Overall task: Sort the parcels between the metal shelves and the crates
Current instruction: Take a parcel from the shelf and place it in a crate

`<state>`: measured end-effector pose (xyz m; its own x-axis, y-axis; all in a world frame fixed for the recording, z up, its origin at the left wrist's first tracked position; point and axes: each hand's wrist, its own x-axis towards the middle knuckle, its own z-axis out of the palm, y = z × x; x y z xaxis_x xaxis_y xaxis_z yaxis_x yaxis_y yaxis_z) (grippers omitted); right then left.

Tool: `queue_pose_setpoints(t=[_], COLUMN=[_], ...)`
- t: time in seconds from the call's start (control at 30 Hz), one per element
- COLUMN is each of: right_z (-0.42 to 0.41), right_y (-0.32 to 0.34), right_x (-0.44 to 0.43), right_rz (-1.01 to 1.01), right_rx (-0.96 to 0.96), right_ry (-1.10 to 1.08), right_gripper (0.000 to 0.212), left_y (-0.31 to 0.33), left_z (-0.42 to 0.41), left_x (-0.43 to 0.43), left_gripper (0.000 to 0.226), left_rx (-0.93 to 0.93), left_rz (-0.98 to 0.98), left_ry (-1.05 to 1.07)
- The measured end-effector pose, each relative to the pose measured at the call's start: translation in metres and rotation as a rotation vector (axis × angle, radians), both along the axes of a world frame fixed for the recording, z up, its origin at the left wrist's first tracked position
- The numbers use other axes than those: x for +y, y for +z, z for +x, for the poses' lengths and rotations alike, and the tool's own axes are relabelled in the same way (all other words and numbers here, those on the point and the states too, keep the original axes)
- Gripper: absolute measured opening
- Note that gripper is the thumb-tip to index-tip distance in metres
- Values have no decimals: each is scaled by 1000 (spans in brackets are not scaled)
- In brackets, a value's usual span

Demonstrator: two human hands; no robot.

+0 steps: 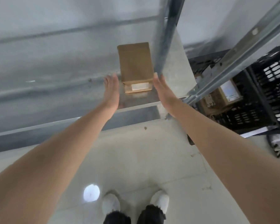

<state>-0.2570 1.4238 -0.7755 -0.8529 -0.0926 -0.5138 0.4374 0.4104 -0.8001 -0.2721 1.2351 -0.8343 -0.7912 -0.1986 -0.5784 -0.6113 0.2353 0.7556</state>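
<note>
Parcel: brown cardboard parcel (135, 62), long and narrow, plain top, white label on its near end.
Place: flat on the metal shelf (55, 70), beside the upright post (166, 38).
Left hand (111, 89): fingers straight, just left of the parcel, grasping nothing.
Right hand (161, 89): fingers straight, just right of it, grasping nothing.
Crate: black plastic crate (257, 97), off to the right, holds a second parcel (223, 97).

- A storeroom or parcel depot is indicated.
- Galvanised metal shelving (55, 70) with a steel upright (166, 38) is seen.
- A brown cardboard parcel (135, 62) with a white label (139, 86) is laid on the shelf.
- A black plastic crate (265, 97) is stood alongside, with another labelled parcel (223, 96) inside.
- The floor (136, 159) is left bare and pale.
</note>
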Motion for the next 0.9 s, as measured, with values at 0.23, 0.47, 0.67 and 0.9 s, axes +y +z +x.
queue_pose_setpoints(t=[0.23,0.47,0.67,0.9], right_z=[-29,-31,-30,-27], right_y=[-22,-7,1,14], right_x=[-20,-21,-8,-9], right_rz=[-288,-339,-355,-239], right_rx=[13,45,96,153], right_ry=[-110,-115,-122,-50], right_gripper=[110,93,44,88], left_y=[38,63,66,75], left_z=[2,-7,-4,-5], left_x=[34,33,23,20], left_gripper=[56,46,23,65], left_rx=[230,262,259,298], left_rz=[374,249,236,153], left_ry=[-73,-120,-59,-184])
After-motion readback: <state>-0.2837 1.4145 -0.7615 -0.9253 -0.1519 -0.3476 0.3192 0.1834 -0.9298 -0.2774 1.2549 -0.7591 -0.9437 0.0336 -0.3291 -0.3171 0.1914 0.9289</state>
